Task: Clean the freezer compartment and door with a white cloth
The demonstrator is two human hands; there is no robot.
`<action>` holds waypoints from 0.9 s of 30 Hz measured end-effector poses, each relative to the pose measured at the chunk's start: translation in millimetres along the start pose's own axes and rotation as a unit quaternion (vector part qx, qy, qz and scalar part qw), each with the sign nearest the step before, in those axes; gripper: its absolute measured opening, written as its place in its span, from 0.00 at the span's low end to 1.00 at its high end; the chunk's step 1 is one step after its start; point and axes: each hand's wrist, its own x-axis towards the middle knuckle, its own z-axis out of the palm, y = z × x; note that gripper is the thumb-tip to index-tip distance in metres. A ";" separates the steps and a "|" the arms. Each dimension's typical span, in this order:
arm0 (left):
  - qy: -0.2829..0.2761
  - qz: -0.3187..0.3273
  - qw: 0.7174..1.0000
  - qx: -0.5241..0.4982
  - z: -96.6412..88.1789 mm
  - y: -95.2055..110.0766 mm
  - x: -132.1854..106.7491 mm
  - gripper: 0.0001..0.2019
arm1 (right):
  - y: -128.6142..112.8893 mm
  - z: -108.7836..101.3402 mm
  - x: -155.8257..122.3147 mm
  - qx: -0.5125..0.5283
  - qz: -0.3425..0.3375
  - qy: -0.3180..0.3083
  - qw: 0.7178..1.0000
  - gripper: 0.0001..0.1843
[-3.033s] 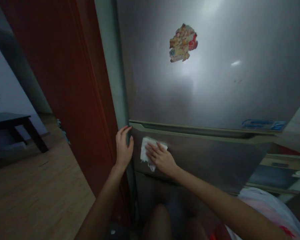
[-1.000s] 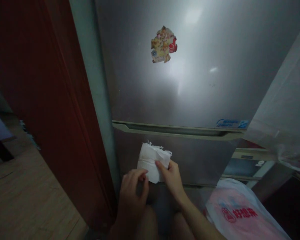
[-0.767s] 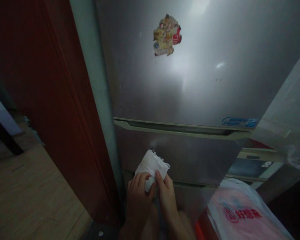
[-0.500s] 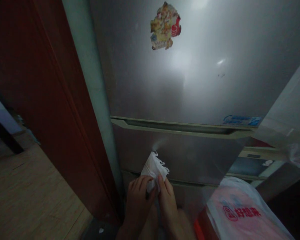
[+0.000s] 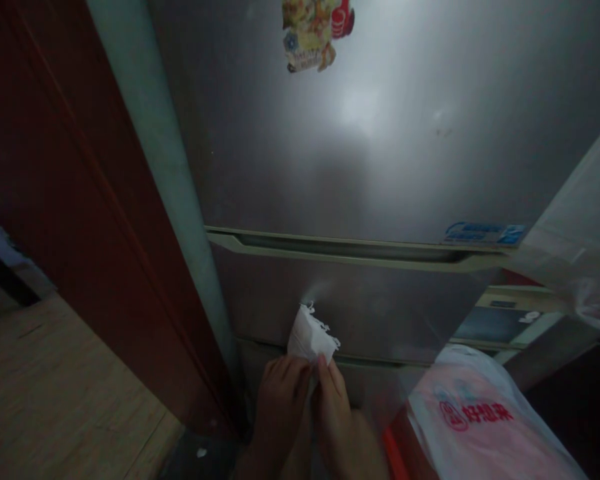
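A folded white paper towel [image 5: 311, 338] with a ragged top edge is pinched between both my hands, low in front of the grey fridge [image 5: 380, 167]. My left hand [image 5: 280, 407] grips its lower left part with the fingers curled. My right hand [image 5: 336, 417] holds its lower right part, thumb and fingers pressed on it. The towel stands just in front of the fridge's lower door [image 5: 370, 313], below the pale handle strip [image 5: 350, 250]. My wrists run off the bottom edge.
A colourful sticker [image 5: 313, 30] sits high on the upper door, a blue label [image 5: 483, 234] at its lower right. A dark red wooden panel [image 5: 70, 200] stands left, with wooden floor [image 5: 55, 400] beyond. A printed plastic bag [image 5: 480, 420] lies at the lower right.
My right hand lifted the towel off the lower door and my left hand left the fridge edge. Both hands now fold the towel smaller, lower and closer to me.
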 end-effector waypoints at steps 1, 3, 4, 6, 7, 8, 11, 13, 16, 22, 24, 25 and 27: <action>0.007 0.004 1.000 -0.011 -0.2 3.2 -0.3 0.13 | 0.3 -0.3 0.5 0.009 0.007 0.008 1.000 0.32; 0.019 0.000 0.999 -0.036 -0.2 8.7 -1.0 0.12 | 0.4 -0.3 1.0 0.023 0.021 0.022 0.999 0.32; 0.024 -0.007 0.998 -0.050 -0.1 10.7 -1.3 0.12 | -0.3 -0.1 0.9 0.030 0.025 0.024 0.999 0.31; 0.029 -0.023 0.996 -0.079 0.4 12.9 -1.9 0.10 | -4.3 0.9 0.1 0.045 0.028 0.020 0.998 0.31; 0.032 -0.028 0.995 -0.089 0.6 13.3 -2.3 0.10 | -7.5 1.5 -0.4 0.059 0.031 0.017 0.998 0.31; 0.035 -0.031 0.994 -0.095 0.8 13.4 -2.8 0.09 | -11.5 2.1 -0.9 0.074 0.036 0.012 0.997 0.30; 0.041 -0.026 0.994 -0.101 0.3 14.2 -5.5 0.08 | -23.5 2.8 -0.7 0.106 0.060 0.000 0.993 0.29; 0.037 -0.013 0.994 -0.103 -1.4 16.0 -8.0 0.09 | -28.4 2.3 1.4 0.123 0.082 -0.010 0.989 0.29; 0.026 0.014 0.994 -0.105 -7.9 18.6 -11.9 0.11 | -31.7 -0.4 7.0 0.146 0.092 -0.022 0.985 0.29; 0.060 0.023 0.993 -0.096 -41.1 3.5 -1.4 0.14 | -73.5 -10.9 23.9 -0.066 -0.197 0.105 0.973 0.27; 0.085 0.012 0.994 -0.072 -54.7 -9.0 16.0 0.14 | -98.6 -8.8 35.7 -0.176 -0.415 0.071 0.889 0.24; 0.101 0.009 0.993 -0.056 -60.6 -16.1 27.6 0.13 | -109.6 -5.3 43.8 -0.225 -0.507 0.030 0.832 0.23; 0.138 -0.002 0.990 -0.021 -69.6 -31.5 54.5 0.13 | -124.1 6.1 63.2 -0.314 -0.619 -0.055 0.718 0.22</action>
